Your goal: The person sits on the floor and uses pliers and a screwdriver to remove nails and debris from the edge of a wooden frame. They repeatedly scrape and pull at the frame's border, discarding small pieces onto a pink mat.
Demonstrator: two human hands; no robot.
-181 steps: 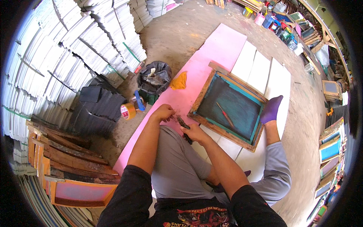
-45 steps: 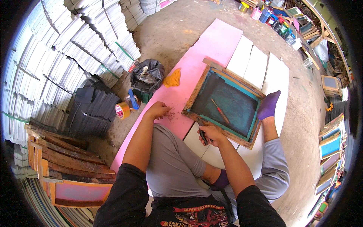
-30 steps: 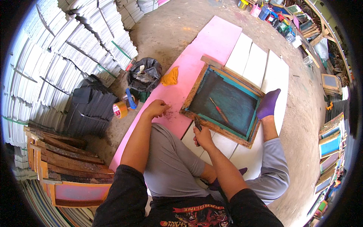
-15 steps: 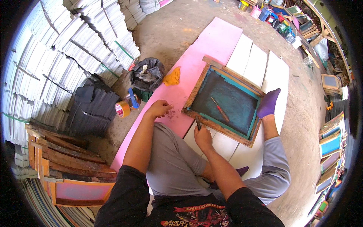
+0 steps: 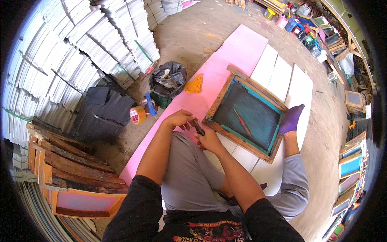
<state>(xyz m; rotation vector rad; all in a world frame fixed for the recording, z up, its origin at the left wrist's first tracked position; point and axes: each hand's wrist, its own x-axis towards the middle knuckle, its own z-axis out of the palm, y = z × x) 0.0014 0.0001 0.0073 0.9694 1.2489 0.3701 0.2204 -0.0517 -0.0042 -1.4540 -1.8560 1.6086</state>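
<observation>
My right hand [image 5: 208, 139] is closed round a short dark tool [image 5: 198, 127], whose exact kind I cannot make out. My left hand [image 5: 181, 119] meets its upper end with bent fingers, above the pink sheet [image 5: 189, 103]. Just right of both hands lies a wooden-framed printing screen [image 5: 217, 130], with dark mesh and teal borders. On the mesh rests a thin tool with a red handle [image 5: 243, 122], its pale tip pointing away from me. My foot in a purple sock [image 5: 291, 119] presses against the screen frame's right side.
White boards [image 5: 298, 84] lie beneath and beyond the screen. An orange cloth [image 5: 194, 84] is on the pink sheet, near a black bag-lined bin [image 5: 168, 79]. Tape rolls [image 5: 138, 115] sit left of it. Stacked white sheets [image 5: 60, 52] and wooden frames [image 5: 76, 171] stand at left.
My right hand has brought the dark tool up and left to my left hand, which has moved right to meet it. The whole view has shifted slightly.
</observation>
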